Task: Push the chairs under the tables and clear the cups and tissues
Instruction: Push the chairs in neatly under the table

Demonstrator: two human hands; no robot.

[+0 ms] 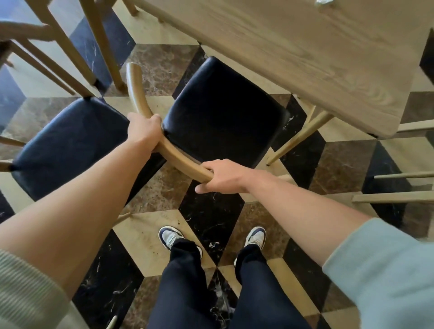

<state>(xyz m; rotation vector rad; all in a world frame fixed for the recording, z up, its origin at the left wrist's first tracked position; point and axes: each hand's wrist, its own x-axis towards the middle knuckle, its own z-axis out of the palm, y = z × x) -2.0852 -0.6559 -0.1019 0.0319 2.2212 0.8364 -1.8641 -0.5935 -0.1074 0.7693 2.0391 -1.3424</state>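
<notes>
A wooden chair with a black padded seat (223, 112) stands in front of me, its seat partly under the edge of a light wooden table (293, 47). Its curved wooden backrest (175, 153) arcs toward me. My left hand (143, 128) grips the backrest's left part. My right hand (223, 176) grips its right end. A crumpled bit of something pale (325, 2) lies on the table at the frame's top edge; I cannot tell what it is.
A second black-seated chair (70, 148) stands close on the left, touching my left arm's side. More wooden chair legs (103, 44) rise at upper left and others (394, 197) at right. The floor is patterned marble. My feet (171, 237) stand just behind the chair.
</notes>
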